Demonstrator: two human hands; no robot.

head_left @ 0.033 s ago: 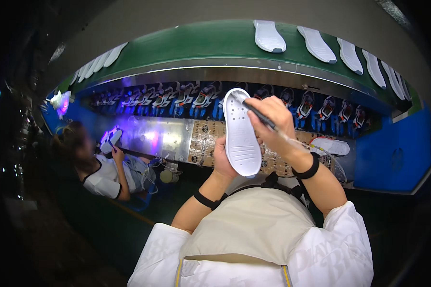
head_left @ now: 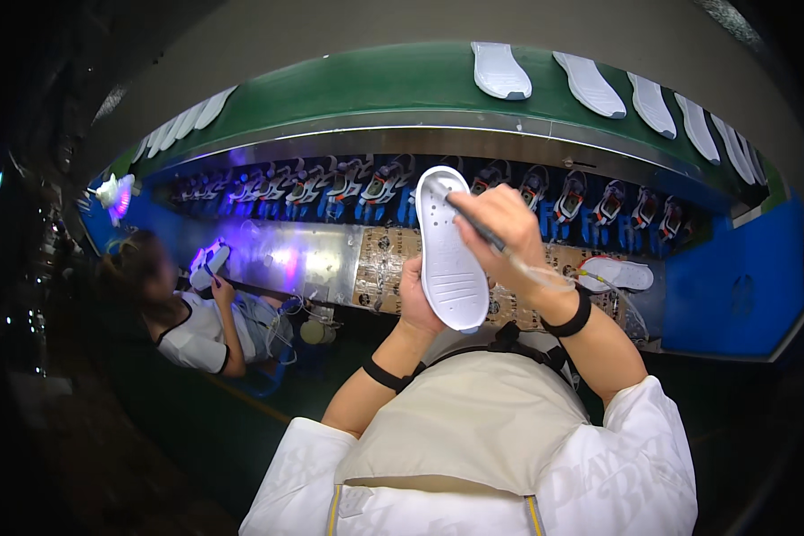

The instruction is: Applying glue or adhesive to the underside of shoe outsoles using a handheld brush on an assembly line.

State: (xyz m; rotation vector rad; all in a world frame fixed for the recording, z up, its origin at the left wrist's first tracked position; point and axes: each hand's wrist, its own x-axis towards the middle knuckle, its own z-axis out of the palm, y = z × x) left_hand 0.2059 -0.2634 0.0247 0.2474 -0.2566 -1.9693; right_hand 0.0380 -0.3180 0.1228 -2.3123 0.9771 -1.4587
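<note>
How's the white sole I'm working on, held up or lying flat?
Held up: the left hand grips the white sole low down, and the right hand has a dark tool at its upper end.

We have 1 sole [head_left: 454, 268] before us, tool [head_left: 487, 234] at its far end. Worktop [head_left: 272, 255] behind it; cardboard [head_left: 386, 259] on worktop's middle, 1 shoe piece [head_left: 623, 274] right of that. Behind: row of shoes [head_left: 384, 183]; beyond, shelf [head_left: 357, 87] bearing soles [head_left: 590, 85] left and right. Co-worker [head_left: 192, 330] to our left.

white shoe sole [head_left: 454, 268] | far end perforated | dark pen-like tool [head_left: 483, 231] | slanted over it, tip apparently touching
</note>
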